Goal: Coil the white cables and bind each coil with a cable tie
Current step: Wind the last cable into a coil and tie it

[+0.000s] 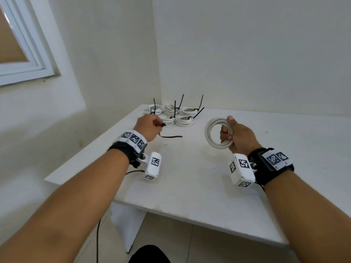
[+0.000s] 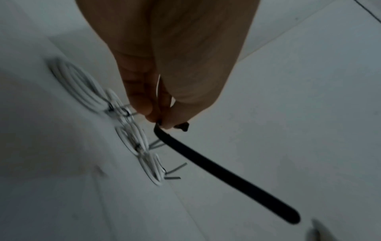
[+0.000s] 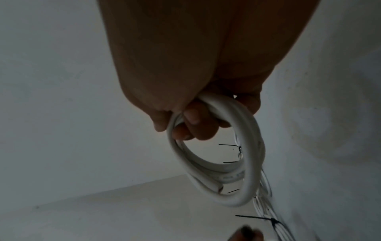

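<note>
Above the table [image 1: 190, 186], the left hand [image 1: 147, 128] was pinched, seemingly fingertip-tight, round a cable tie [image 1: 170, 136]; the right hand [image 1: 237, 136] was curled through a cable coil [image 1: 212, 133].

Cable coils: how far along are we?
Done: a cluster of tied coils lies at the table's far corner, tie tails sticking up. In hand: the right hand grips a wound but unbound coil; the left hand pinches a loose black cable tie. Left: wrap and cinch this one. No uncoiled cable is visible.
</note>
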